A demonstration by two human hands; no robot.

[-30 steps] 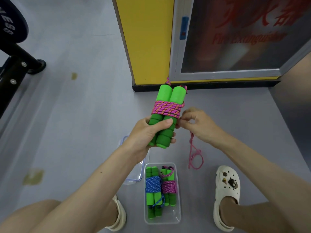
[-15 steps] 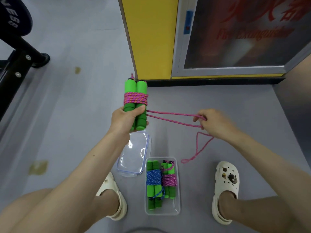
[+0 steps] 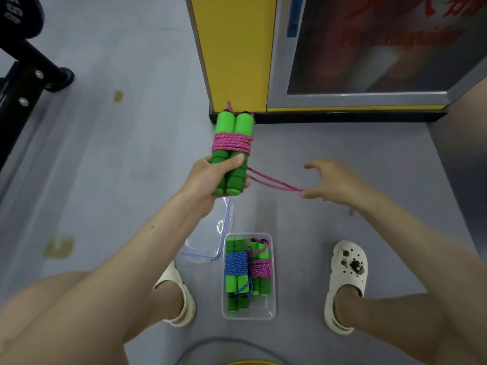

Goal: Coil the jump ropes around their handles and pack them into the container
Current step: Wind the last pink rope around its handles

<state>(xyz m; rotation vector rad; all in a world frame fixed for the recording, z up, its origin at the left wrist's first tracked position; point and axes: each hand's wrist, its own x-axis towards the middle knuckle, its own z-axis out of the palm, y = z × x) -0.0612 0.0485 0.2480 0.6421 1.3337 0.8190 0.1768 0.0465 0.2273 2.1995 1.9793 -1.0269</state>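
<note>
My left hand point(image 3: 210, 177) grips the lower half of two green foam handles point(image 3: 233, 154) held upright side by side. Pink rope point(image 3: 232, 144) is coiled round their upper half. Two strands of the loose pink rope point(image 3: 274, 183) run from the handles to the thumb of my right hand point(image 3: 334, 184), whose fingers are spread; a short bit of rope shows under that wrist. On the floor between my feet stands a clear plastic container point(image 3: 249, 316) holding a blue-roped bundle point(image 3: 237, 264) and a pink-roped bundle point(image 3: 259, 268).
The container's clear lid point(image 3: 210, 233) lies on the grey floor to its upper left. A yellow column point(image 3: 232, 48) and a glass-fronted cabinet point(image 3: 369, 48) stand ahead. Black gym equipment point(image 3: 21, 83) is at the far left. A grey cable point(image 3: 210, 343) curves along the bottom edge.
The handles moved back to the right, closer to my right hand. My right hand's fingers have spread from their grip on the rope, and the stretched strands are shorter.
</note>
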